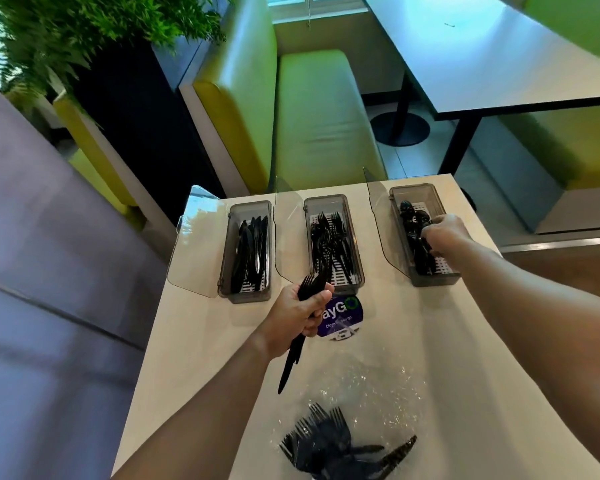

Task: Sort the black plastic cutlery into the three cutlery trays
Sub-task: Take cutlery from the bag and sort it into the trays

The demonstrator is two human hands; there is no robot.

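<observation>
Black plastic everywhere: three trays are lined up beyond the fingers, lids open. The left tray (248, 251) is seen w/ knives, the mid tray (333, 242) w/ forks, the right tray (421, 233) w/ what look like spoons.

The left hand (300, 315) is curled tight round a bundle (303, 313) of cutlery. Fork tines are seen above the fingers (317, 297), just short of the mid tray's near end; handles stick out below the palm. What else is in the bundle can't be told.

The right hand (442, 233) is held over the right tray, fingers bent down among the spoons, approx. pinching one or two; the exact grip is hidden by the knuckles.

Progress, as judged: well under way, not done. All three trays are already part-filled and kept to type. Left to do: the bundle in the left fist, plus a pile (329, 441) of forks lying on clear wrap (378, 386) well behind both hands, near the table (205, 341) edge. More forks than anything else seem to be left. A round sticker (343, 317) is partly covered by the left fingers.
</observation>
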